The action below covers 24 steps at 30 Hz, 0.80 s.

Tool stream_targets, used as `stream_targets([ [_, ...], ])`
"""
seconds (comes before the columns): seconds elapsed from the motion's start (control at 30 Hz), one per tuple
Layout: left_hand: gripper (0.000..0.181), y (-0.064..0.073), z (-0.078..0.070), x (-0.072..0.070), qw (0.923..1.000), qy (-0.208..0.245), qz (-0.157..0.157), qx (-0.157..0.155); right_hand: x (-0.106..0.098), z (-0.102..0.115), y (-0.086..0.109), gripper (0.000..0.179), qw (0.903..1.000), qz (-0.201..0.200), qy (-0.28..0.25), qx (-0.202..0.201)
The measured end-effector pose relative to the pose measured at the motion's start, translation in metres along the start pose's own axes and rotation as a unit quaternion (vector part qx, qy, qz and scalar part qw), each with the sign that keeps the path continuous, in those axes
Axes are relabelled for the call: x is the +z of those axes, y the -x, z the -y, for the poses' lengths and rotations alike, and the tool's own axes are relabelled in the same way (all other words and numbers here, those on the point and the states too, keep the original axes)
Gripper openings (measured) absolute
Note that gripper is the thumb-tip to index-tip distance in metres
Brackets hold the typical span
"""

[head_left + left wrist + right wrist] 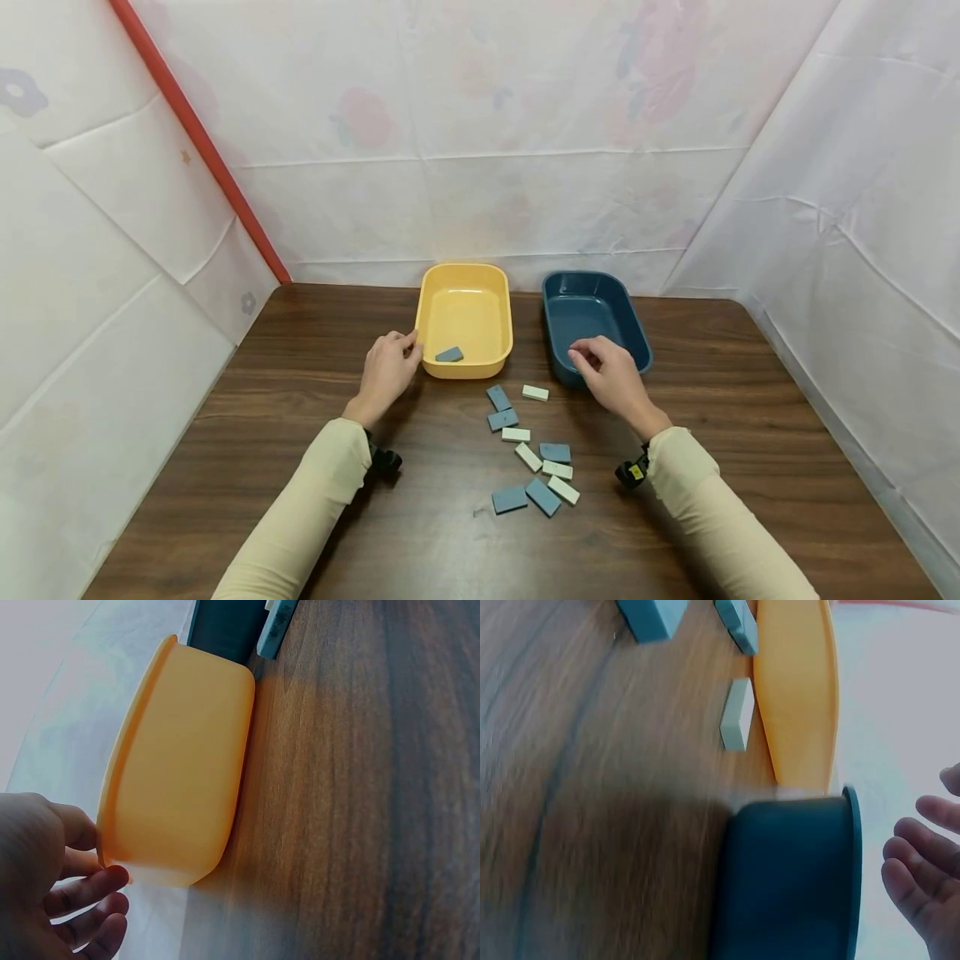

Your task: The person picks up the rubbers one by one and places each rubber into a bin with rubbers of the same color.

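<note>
Left fingers point(86, 892) pinch yellow tray point(465, 367) at rim | right fingers point(922, 844) loosely spread above blue tray point(587, 315) | yellow holds blue-grey block point(450, 355)

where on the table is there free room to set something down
Bare wood lies left of the left sleeve, and right of the blue tray and right sleeve. Crowded: between the sleeves, where blue-gray blocks and white blocks cluster.
</note>
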State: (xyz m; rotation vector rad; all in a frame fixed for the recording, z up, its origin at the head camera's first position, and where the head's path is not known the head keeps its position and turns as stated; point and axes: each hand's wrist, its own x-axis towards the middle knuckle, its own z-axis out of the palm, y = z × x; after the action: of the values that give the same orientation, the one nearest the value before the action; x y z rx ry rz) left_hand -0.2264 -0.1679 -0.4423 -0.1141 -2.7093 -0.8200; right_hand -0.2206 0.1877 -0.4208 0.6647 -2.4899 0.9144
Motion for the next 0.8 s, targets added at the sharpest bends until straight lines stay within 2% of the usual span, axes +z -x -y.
stream_targets([
  [0.2, 0.037, 0.0, 0.001, -0.001, 1.0, 0.003, 0.001, -0.001, 0.013, 0.01, -0.001, 0.017, 0.996, 0.087, -0.011, -0.018],
  [0.33, 0.037, 0.001, 0.002, -0.001, 1.0, 0.005, 0.002, -0.003, 0.022, 0.015, -0.001, 0.019, 0.9873, 0.156, -0.013, -0.028],
  [0.47, 0.036, 0.002, 0.002, -0.002, 1.0, 0.007, 0.0, -0.007, 0.031, 0.018, 0.001, 0.021, 0.9785, 0.204, 0.003, -0.029],
  [0.67, 0.036, 0.002, 0.0, -0.001, 0.9999, 0.011, 0.003, -0.011, 0.045, 0.018, 0.003, 0.027, 0.9637, 0.261, 0.054, -0.021],
  [0.8, 0.037, 0.002, -0.001, -0.001, 0.9998, 0.014, 0.005, -0.012, 0.052, 0.016, 0.005, 0.027, 0.9598, 0.264, 0.092, -0.022],
])
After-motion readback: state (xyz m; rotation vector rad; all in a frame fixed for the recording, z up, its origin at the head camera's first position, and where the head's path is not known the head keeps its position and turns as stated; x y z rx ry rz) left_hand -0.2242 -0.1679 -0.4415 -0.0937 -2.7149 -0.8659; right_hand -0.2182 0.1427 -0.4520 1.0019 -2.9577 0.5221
